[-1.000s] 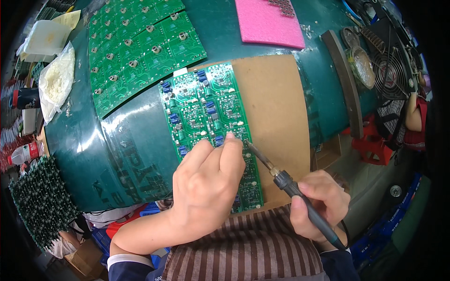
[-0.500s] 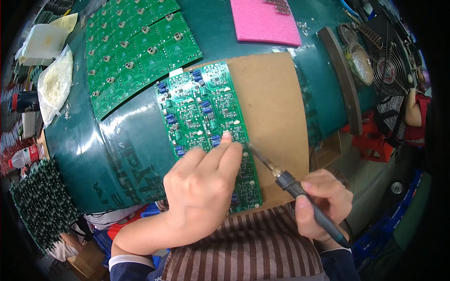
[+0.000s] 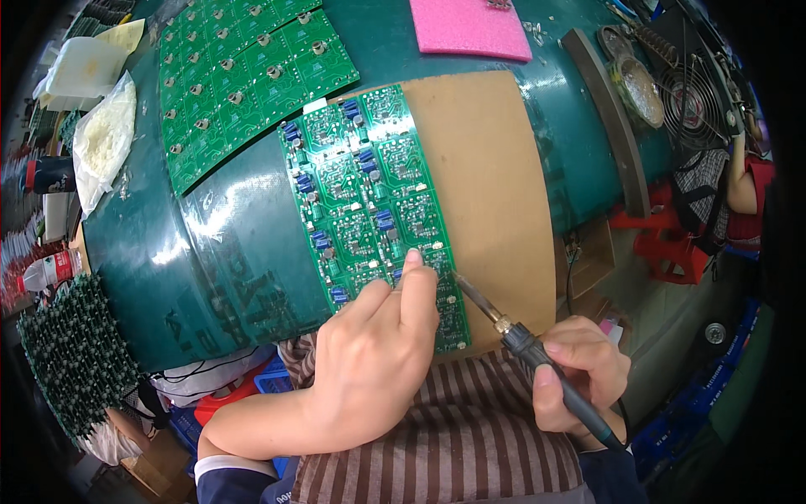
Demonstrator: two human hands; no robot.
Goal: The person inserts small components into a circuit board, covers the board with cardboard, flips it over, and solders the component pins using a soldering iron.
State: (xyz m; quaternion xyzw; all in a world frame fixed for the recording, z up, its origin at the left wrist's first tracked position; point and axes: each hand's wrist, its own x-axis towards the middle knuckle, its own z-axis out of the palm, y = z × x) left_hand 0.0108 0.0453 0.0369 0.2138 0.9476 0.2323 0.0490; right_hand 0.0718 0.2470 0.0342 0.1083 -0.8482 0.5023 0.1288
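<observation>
A green circuit board panel (image 3: 340, 176) with blue components lies on a brown cardboard sheet (image 3: 487, 151), running from the far middle toward my lap. My left hand (image 3: 369, 353) rests over its near part, fingers bent and pressed together, index fingertip at the board's surface. Whatever those fingers may pinch is hidden beneath them, and so is the thumb. In my right hand (image 3: 583, 370) is a soldering iron (image 3: 537, 357), gripped by its dark handle like a pen. Its metal tip points up and left at the board's right edge, close to my left fingertips; whether it touches is unclear.
Larger green board panels (image 3: 243, 76) with metal parts lie at far left. A pink foam sheet (image 3: 470, 29) sits at the back. Left are a bag of pale material (image 3: 105, 143) and stacked boards (image 3: 75, 361). A dark bar (image 3: 604, 126) and a fan grille (image 3: 688, 105) stand right.
The view has shifted, so the table appears higher. Along the board, my left fingertips and the iron's tip have moved slightly nearer to me. Both grips look the same.
</observation>
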